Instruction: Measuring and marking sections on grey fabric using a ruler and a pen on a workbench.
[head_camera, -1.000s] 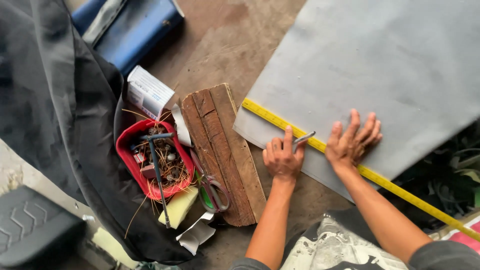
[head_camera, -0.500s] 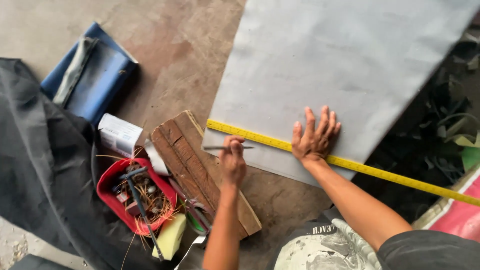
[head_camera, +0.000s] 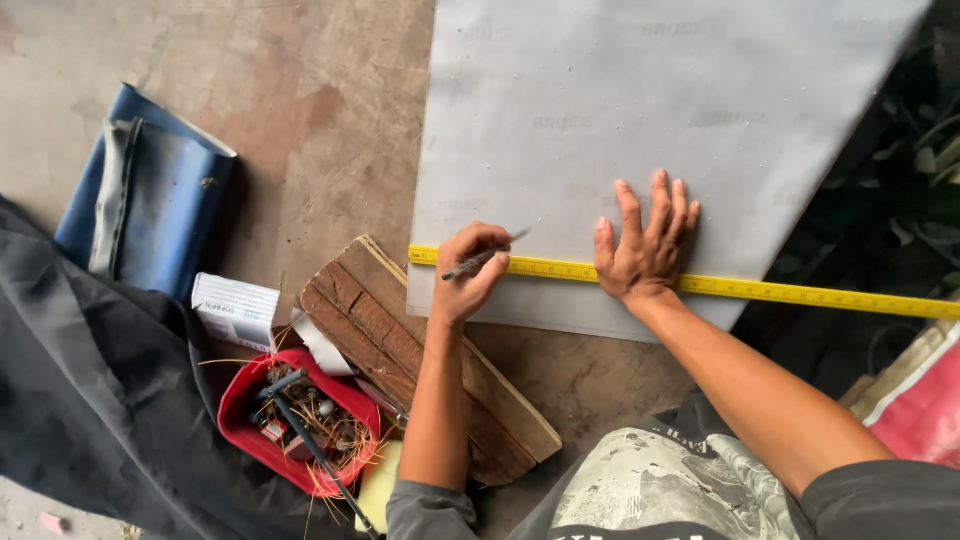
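Left hand grips a pencil at the tape's edge; right hand lies spread flat.

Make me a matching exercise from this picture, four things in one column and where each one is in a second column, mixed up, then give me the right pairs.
Things:
1. left hand
2. right hand
3. yellow measuring tape
4. red tub

Places or states:
A. pressed flat, fingers spread, on the tape and the grey sheet
B. on the floor beside the wooden board, full of small hardware and wire
C. holding a thin marking tool at the tape's edge
D. stretched across the grey sheet near its lower edge

Pairs: 1-C, 2-A, 3-D, 4-B
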